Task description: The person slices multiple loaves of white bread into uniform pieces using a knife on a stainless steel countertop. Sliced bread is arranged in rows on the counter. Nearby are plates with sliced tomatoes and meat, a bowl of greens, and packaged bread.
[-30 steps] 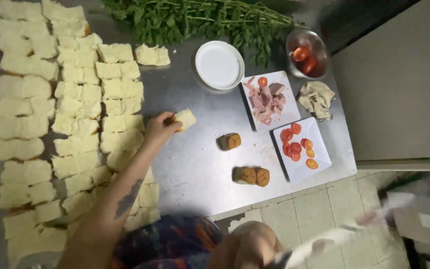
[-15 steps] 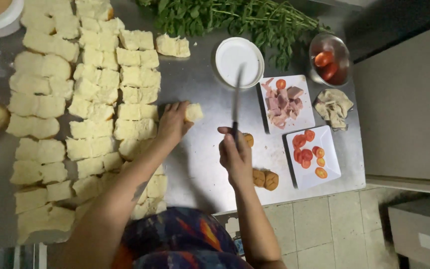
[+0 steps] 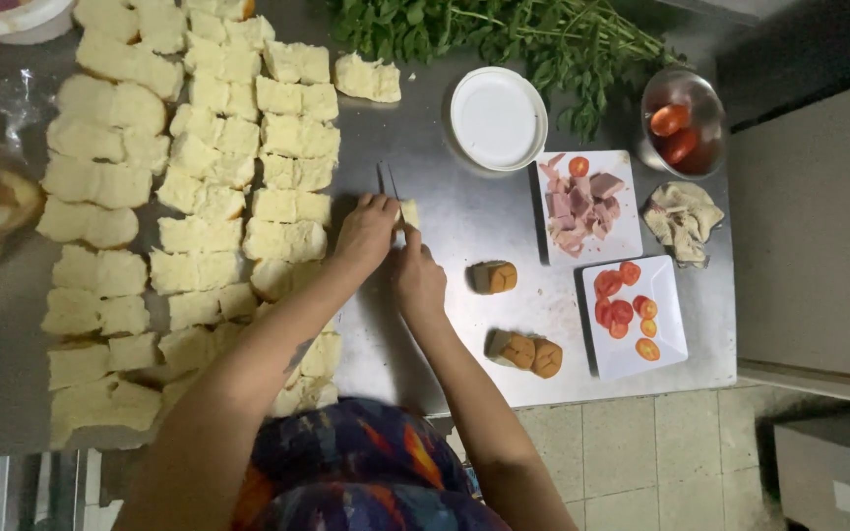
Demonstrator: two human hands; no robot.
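Starting nearest the camera, a patterned garment of dark blue and orange is seen at the bottom edge, above pale square floor tiles. From it two bare forearms are stretched over a dull, scratched steel table (image 3: 445, 354). The left hand (image 3: 366, 234) is closed around a small pale bread piece (image 3: 409, 212), which is pinned near the middle of the table, just right of the bread rows. The right hand (image 3: 418, 280) is curled shut on what appears to be a knife (image 3: 387, 179), its thin grey blade showing just beyond the left hand; the handle is hidden, so the hold cannot be told exactly.

To the right, browned bread rolls (image 3: 523, 352) are laid, two touching near the front edge and one apart, closer to the hands. Beyond them a square white plate of tomato slices (image 3: 634, 317) is set, and behind it a second square plate of pink cubed meat (image 3: 587, 206). A crumpled cloth (image 3: 683, 218) lies beside these. To the left, rows of soft, rough-edged white bread squares (image 3: 199, 197) are spread across the steel. Farther off a round white lid (image 3: 498, 118) and a shiny metal bowl of whole tomatoes (image 3: 681, 123) are seen, and leafy green herbs (image 3: 504, 34) are heaped at the far edge.
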